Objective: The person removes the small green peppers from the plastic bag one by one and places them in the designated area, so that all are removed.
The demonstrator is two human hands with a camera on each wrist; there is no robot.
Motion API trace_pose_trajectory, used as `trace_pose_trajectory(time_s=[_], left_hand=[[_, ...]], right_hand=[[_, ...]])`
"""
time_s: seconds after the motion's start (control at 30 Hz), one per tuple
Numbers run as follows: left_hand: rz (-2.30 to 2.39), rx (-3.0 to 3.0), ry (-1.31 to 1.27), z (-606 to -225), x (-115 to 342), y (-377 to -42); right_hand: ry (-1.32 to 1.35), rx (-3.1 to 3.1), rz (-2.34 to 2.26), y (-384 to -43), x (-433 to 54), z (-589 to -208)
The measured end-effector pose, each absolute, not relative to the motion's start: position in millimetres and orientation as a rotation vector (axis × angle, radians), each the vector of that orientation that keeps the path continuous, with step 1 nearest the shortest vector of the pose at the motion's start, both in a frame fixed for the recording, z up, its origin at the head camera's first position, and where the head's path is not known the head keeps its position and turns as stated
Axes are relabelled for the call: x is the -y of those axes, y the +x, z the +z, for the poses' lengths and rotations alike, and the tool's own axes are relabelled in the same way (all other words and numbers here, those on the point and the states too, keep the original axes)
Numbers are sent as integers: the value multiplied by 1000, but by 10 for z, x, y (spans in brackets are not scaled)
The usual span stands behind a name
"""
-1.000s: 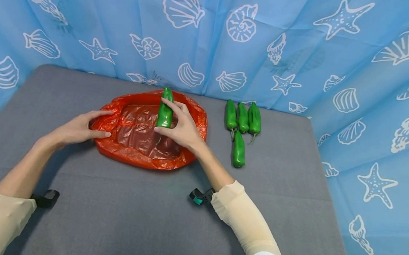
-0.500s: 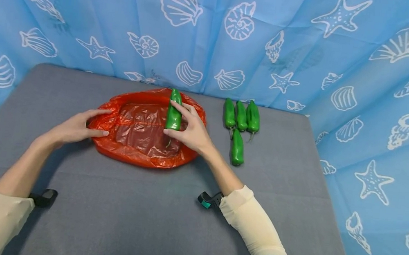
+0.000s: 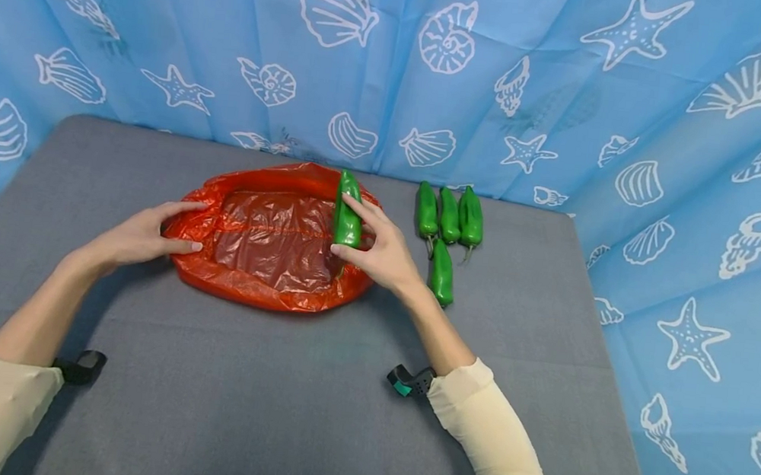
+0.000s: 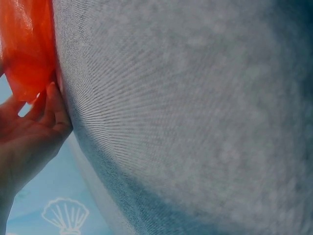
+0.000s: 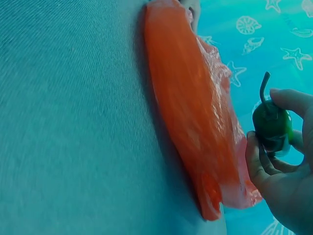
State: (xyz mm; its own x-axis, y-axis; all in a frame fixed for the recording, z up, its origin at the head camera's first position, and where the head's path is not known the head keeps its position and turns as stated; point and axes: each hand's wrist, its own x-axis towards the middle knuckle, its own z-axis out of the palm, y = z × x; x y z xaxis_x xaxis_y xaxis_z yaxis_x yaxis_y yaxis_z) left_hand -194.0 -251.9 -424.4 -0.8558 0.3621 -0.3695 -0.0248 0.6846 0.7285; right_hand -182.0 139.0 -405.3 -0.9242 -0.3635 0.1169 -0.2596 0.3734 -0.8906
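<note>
A red plastic bag [image 3: 275,258] lies with its mouth spread wide, its rim rolled outward. My left hand [image 3: 136,235] holds its left end, thumb and fingers around the rim. In the left wrist view the fingers [image 4: 55,105] bend against the bag's end. Over the bag's right end my right hand [image 3: 388,257] holds a long green pepper [image 3: 348,228] between thumb and fingers. In the right wrist view that pepper [image 5: 271,120] shows its stem, and it is up beside the bag's rim. Part of the pepper is covered by the fingers.
Several more green peppers lie to the right of the bag: a row of three [image 3: 449,215] and one pepper [image 3: 442,274] just in front, partly beside my right wrist. The grey table [image 3: 254,401] ends against a blue shell-patterned curtain [image 3: 398,56].
My right hand has carried the pepper rightward, from above the bag's middle to its right end. The left hand stays at the bag's left end.
</note>
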Motion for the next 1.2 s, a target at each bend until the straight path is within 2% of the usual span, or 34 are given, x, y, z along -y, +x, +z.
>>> trace_pose_trajectory(time_s=[1.2], left_hand=[[997, -2411, 278, -4248, 2533, -1971]], right_hand=[[-370, -2711, -1445, -1486, -2381, -3945]])
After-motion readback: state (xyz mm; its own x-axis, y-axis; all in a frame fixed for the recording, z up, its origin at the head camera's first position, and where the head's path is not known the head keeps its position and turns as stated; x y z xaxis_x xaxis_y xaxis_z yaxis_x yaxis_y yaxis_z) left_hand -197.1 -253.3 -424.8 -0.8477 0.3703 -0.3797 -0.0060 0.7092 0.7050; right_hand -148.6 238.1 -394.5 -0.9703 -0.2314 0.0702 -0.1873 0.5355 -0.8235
